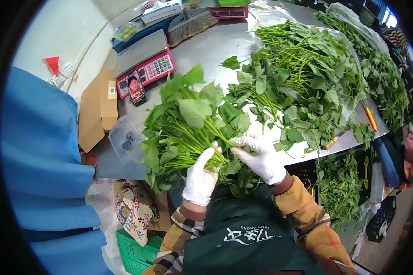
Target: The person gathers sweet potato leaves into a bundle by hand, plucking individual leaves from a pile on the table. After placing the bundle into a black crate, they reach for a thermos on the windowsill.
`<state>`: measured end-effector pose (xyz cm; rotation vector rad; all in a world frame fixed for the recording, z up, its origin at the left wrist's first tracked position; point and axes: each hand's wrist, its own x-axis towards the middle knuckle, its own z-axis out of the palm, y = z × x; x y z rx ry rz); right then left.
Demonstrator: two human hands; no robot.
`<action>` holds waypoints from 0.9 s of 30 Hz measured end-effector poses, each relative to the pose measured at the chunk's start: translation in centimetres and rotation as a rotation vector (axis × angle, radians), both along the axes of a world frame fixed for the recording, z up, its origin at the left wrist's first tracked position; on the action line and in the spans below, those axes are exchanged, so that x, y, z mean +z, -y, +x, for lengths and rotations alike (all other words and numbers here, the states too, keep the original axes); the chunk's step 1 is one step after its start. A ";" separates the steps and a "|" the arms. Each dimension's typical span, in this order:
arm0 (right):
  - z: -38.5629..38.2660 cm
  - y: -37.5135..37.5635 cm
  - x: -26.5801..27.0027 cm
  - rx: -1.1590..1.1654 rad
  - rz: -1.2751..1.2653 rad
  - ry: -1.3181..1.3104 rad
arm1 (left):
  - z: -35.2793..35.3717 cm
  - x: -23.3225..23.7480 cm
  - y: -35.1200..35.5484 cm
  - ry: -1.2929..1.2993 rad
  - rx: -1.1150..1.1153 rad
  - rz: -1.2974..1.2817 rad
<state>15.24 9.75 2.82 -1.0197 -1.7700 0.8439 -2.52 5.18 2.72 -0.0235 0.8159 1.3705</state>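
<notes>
A thick bunch of leafy green stems (pixel 183 142) is gripped at its stem ends by my left hand (pixel 201 178), in a white glove. My right hand (pixel 261 158), also white-gloved, is just right of the bunch, with thumb and fingers pinched on a leafy stem (pixel 221 133) that leans up and left into the leaves. On the metal table (pixel 206 59), beyond my right hand, lies a large heap of the same greens (pixel 312 68).
Back left are a red scale (pixel 156 68), a phone (pixel 135 87) and a brush (pixel 190 26). A cardboard box (pixel 96 107) and clear plastic container (pixel 125 137) stand left. An orange-handled knife (pixel 371 118) lies right. Below are a green crate (pixel 133 256) and more greens (pixel 339 188).
</notes>
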 end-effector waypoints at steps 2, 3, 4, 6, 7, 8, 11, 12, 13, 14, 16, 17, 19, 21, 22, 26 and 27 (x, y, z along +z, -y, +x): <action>-0.7 0.3 0.9 0.037 0.135 0.151 | 0.5 0.3 0.2 -0.050 -0.011 0.048; -0.9 0.4 1.1 0.051 0.203 0.228 | 0.7 0.4 0.2 -0.050 -0.018 0.070; -1.1 0.4 1.2 0.036 0.236 0.292 | 0.6 0.3 0.3 -0.061 -0.036 0.085; -0.9 0.4 1.8 0.064 0.269 0.334 | 0.3 -0.4 0.5 -0.088 -0.054 0.087; -0.9 0.4 2.1 0.078 0.285 0.356 | 0.1 -0.6 0.6 -0.100 -0.064 0.088; -0.8 0.4 2.2 0.090 0.290 0.357 | 0.1 -0.7 0.8 -0.097 -0.049 0.081; -0.9 0.4 2.2 0.092 0.328 0.317 | 0.2 -0.7 0.8 -0.074 -0.007 0.067; -1.2 0.5 1.7 0.077 0.353 0.274 | 0.1 -0.5 0.9 -0.057 0.010 0.062; -1.5 0.8 1.5 0.061 0.377 0.233 | 0.1 -0.4 0.8 -0.039 0.026 0.055; -1.8 1.3 1.7 0.009 0.432 0.245 | 0.1 -0.6 0.6 -0.008 0.043 0.013; -1.9 1.6 2.1 -0.044 0.545 0.227 | 0.3 -0.3 0.3 0.116 0.046 0.040; -1.8 1.6 2.1 -0.037 0.563 0.219 | 0.2 -0.3 0.3 0.168 0.041 0.030; -1.6 1.7 2.0 -0.058 0.563 0.126 | 0.5 0.1 0.1 0.216 0.044 0.015; -1.2 2.0 2.2 -0.059 0.566 0.100 | 0.8 0.2 0.2 0.187 0.031 0.061; -1.0 2.0 2.3 -0.059 0.573 0.096 | 1.1 0.7 0.3 0.182 0.026 0.061; 0.6 2.3 2.8 -0.033 0.619 0.126 | 2.2 1.9 0.4 0.209 -0.025 0.072; 1.0 2.3 2.8 -0.024 0.634 0.144 | 2.4 1.7 0.4 0.195 -0.022 0.075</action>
